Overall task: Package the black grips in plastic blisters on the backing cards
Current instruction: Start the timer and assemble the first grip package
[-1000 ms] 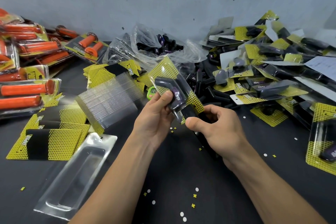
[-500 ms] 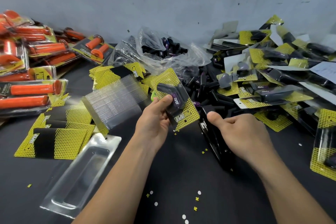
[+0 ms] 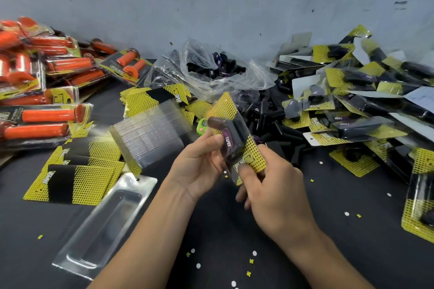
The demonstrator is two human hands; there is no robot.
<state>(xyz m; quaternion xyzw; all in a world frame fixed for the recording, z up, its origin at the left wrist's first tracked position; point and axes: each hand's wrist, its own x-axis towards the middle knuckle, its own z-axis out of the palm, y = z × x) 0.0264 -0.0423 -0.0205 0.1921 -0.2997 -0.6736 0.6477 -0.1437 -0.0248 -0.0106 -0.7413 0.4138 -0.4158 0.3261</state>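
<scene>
Yellow backing card [image 3: 254, 156] pinched by left hand [image 3: 202, 166], right hand [image 3: 270, 192].

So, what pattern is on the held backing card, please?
The backing card is yellow with black dots, clearest in the head view.

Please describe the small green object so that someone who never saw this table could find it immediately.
Start at the fanned stack of clear blisters in the middle of the table. Between it and the held pack, the green object peeks out. It is the only bright green thing among yellow cards and black grips.
</scene>
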